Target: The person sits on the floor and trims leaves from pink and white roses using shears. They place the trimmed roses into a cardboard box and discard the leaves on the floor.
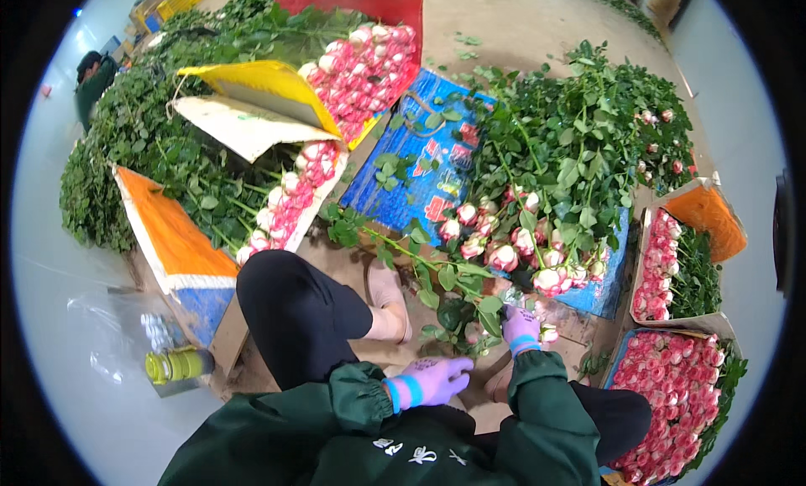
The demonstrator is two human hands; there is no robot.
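Head view, looking down on a seated worker in a green jacket amid sorted flowers. Left hand (437,380) in a purple glove: fingers curled loosely together, low between the knees at 6 o'clock, resting at the cut end of a leafy stem; whether anything is pinched, cannot tell. Right hand (522,326) in a matching purple glove: closed around a long-stemmed pink-and-white rose (453,288), gripping near the lower stem, with foliage running toward 10 o'clock.

Progress, judged from the layout: largely advanced, not finished. Done: paper-wrapped bundles of pink-and-white roses (294,196) stacked at 10 to 11 o'clock; a further mass of wrapped blooms (365,66) at 12 o'clock; two filled cardboard-sleeved bunches (672,272) at 3 o'clock and a large packed bunch (672,394) at 4 to 5 o'clock. Left: a loose heap of unsorted roses with green leaves (554,158) at 1 to 2 o'clock, lying on a blue printed woven sack (411,158), with open blooms just above the right hand.

Hidden or unclear: stem ends under the hands, covered by leaves and gloves. Fingertips of the right hand, masked by foliage. Lower body and feet, partly cut off by the jacket at 6 o'clock. Yellow-capped object (175,365) inside clear plastic film at 8 o'clock, kind not determinable. Another person (92,78) at 10 o'clock near the rim, too small and distorted to read. Corners black outside the fisheye circle.
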